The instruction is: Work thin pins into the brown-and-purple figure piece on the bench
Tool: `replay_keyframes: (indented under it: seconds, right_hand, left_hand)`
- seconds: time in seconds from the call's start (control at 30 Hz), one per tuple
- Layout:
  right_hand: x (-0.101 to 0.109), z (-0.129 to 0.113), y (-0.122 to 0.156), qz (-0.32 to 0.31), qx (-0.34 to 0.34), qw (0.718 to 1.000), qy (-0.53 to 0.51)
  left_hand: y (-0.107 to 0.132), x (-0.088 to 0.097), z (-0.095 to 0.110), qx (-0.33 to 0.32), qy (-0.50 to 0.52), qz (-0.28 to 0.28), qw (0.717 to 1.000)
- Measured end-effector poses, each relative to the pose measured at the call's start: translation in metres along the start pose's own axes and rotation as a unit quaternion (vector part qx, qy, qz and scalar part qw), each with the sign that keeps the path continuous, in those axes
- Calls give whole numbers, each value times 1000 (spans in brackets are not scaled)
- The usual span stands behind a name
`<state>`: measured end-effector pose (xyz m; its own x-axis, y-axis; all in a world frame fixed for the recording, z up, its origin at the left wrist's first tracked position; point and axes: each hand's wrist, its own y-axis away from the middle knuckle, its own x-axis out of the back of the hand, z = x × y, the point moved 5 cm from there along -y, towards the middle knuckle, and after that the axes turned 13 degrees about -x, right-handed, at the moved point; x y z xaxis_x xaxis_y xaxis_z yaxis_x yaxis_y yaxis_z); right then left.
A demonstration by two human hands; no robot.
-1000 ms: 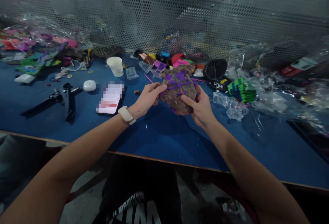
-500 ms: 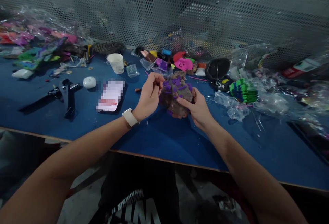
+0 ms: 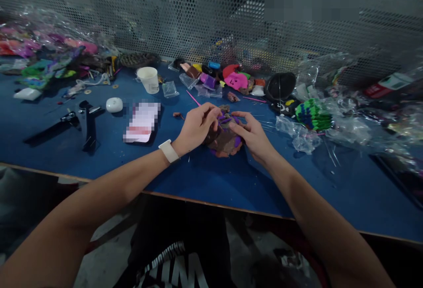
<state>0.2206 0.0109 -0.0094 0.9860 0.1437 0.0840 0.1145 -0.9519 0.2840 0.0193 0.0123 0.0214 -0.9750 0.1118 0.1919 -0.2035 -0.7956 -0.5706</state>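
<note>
Though it had been held aloft earlier, the lumpy brown purple-patched piece (image 3: 225, 138) was found set on the blue tabletop (image 3: 205, 177), clasped by left hand (image 3: 198, 125) and right hand (image 3: 253, 136), steadied for handling.

view: head | mounting: riding on the person's head | aiming: looking forward and down over the blue table (image 3: 205, 177), facing the mesh wall (image 3: 211, 23) | range: sitting close, the left hand (image 3: 196, 127) and right hand (image 3: 253, 136) gripping the brown-and-purple lump (image 3: 224, 140) at mid-frame, forearms running off the bottom edge | overlap: working as the single view
</note>
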Motion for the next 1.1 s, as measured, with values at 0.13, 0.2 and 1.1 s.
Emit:
replay_keyframes:
  seconds: [0.13,0.2,1.1]
  right_hand:
    - [-3,-5,5,2,40,999,1]
    - [-1,-5,6,12,50,999,4]
    - [-6,-7,1,-31,37,996,-81]
  left_hand:
    - [-1,5,7,-38,-79,9,996]
    - [-2,8,9,-54,-103,27,993]
    - [-13,36,-34,1,-90,150,985]
